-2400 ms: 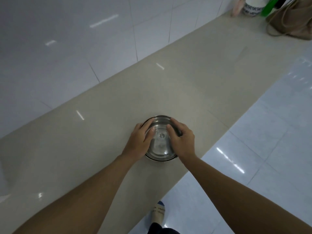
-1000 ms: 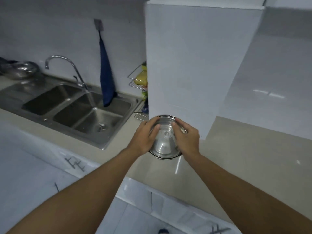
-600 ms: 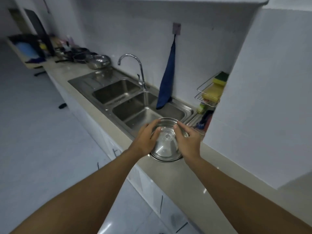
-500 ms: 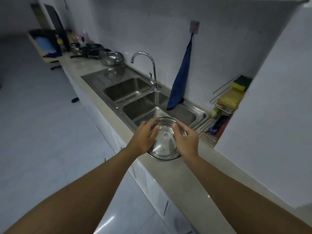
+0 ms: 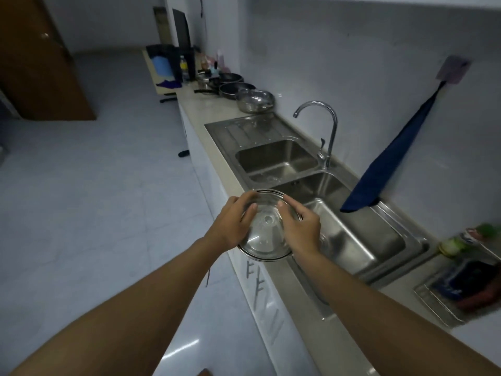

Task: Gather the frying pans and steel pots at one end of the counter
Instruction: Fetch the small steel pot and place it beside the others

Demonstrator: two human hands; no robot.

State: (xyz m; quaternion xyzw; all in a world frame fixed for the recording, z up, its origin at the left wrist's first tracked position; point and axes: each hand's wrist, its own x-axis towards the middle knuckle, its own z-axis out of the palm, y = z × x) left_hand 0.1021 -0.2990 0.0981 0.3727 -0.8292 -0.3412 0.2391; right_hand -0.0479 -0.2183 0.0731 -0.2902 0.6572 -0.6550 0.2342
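Observation:
A round steel pot [image 5: 264, 234] with a lid is held in the air over the counter's front edge, near the sink. My left hand [image 5: 233, 222] grips its left side and my right hand [image 5: 301, 227] grips its right side. At the far end of the counter stand another steel pot [image 5: 254, 100], two dark frying pans [image 5: 234, 89] and a smaller steel pot [image 5: 204, 80] behind them.
A double steel sink [image 5: 298, 169] with a curved tap [image 5: 325, 131] fills the counter [image 5: 206, 104] between me and the far pans. A blue towel [image 5: 390, 164] hangs on the wall. A wire rack [image 5: 461, 289] with sponges sits at the right. Bottles [image 5: 211, 63] crowd the far end.
I have turned left along the counter with the pot carried in both hands. The sink has come beside me and the far pans are closer in view.

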